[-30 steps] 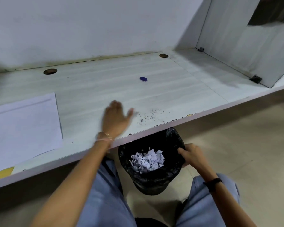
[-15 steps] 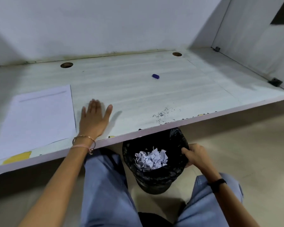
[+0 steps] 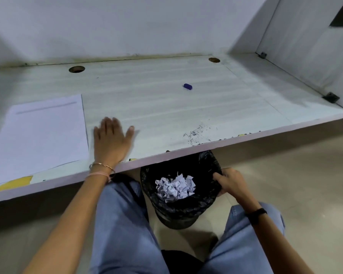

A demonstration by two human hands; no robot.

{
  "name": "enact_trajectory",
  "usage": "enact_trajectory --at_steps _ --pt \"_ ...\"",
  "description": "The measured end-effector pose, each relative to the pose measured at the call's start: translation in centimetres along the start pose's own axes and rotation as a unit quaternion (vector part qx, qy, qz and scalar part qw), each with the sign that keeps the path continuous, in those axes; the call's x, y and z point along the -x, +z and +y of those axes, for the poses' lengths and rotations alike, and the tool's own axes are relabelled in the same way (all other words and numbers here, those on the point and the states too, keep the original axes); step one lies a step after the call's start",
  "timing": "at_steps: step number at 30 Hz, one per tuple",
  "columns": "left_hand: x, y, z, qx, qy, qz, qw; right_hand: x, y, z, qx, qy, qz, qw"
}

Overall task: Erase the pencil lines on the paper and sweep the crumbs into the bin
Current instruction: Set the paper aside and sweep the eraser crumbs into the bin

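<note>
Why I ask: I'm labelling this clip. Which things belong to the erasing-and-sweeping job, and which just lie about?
Job: paper, blue eraser, crumbs, bin, left hand flat on the desk, right hand gripping the bin's rim.
Lying about: yellow slip, crumpled paper in the bin.

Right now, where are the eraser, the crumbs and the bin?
eraser (image 3: 187,86), head view, middle of its blue body.
crumbs (image 3: 195,133), head view, densest patch of specks.
bin (image 3: 177,211), head view, front wall of black liner.

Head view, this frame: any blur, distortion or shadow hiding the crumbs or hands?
Head view: left hand slightly motion-blurred; crumbs evenly lit and legible; wide-angle lens skews the desk edge; bin shaded under the desk, right hand gripping its rim clear.
</note>
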State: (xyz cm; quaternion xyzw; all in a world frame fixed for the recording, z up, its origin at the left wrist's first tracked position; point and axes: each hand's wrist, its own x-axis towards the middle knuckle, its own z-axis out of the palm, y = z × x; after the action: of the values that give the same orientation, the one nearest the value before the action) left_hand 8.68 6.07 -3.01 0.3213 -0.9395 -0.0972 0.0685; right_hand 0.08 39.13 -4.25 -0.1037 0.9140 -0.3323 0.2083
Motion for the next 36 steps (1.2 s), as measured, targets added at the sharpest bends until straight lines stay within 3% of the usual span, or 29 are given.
enact_trajectory --at_steps 3,6,7,10,12,14,18,22,26,29,31,36 --pt "1.4 0.8 4.2 -0.008 0.119 0.009 0.993 -0.2 0.2 -0.3 0.009 0.003 -0.002 1.0" --pt "3.7 0.8 8.7 0.06 0.265 -0.061 0.96 -0.1 0.2 -0.5 0.012 0.002 -0.004 1.0" --pt "4.0 0.4 9.0 0.078 0.279 -0.078 0.954 -0.1 0.2 -0.5 0.014 0.002 -0.004 1.0" --pt "2.2 -0.7 5.6 0.077 0.172 0.03 0.982 -0.2 0.2 -0.4 0.021 0.003 0.007 1.0" --pt "0.6 -0.7 2.0 0.024 0.045 0.01 0.999 -0.2 0.1 -0.2 0.013 0.0 0.009 1.0" --pt "0.1 -0.2 1.1 -0.02 0.006 -0.028 0.999 -0.2 0.2 -0.1 0.003 -0.004 0.012 1.0" --pt "1.4 1.3 7.5 0.006 0.18 -0.012 0.984 0.0 0.4 0.1 -0.008 -0.003 0.008 1.0" --pt "4.7 1.6 14.5 0.053 0.328 -0.121 0.935 0.1 0.2 0.2 -0.005 0.0 -0.003 1.0" --pt "0.3 0.5 11.8 0.114 0.259 -0.039 0.958 0.0 -0.5 0.8 0.008 0.011 0.006 1.0" --pt "-3.8 0.8 8.4 0.063 0.196 -0.073 0.976 -0.4 -0.9 1.1 -0.011 0.031 0.009 0.999" --pt "-3.6 1.5 9.7 0.014 0.249 -0.075 0.965 -0.7 -1.1 1.3 -0.015 0.046 0.019 0.999" --pt "2.3 2.1 15.8 0.026 0.4 -0.129 0.907 -0.8 -1.7 1.6 -0.046 0.076 0.056 0.994"
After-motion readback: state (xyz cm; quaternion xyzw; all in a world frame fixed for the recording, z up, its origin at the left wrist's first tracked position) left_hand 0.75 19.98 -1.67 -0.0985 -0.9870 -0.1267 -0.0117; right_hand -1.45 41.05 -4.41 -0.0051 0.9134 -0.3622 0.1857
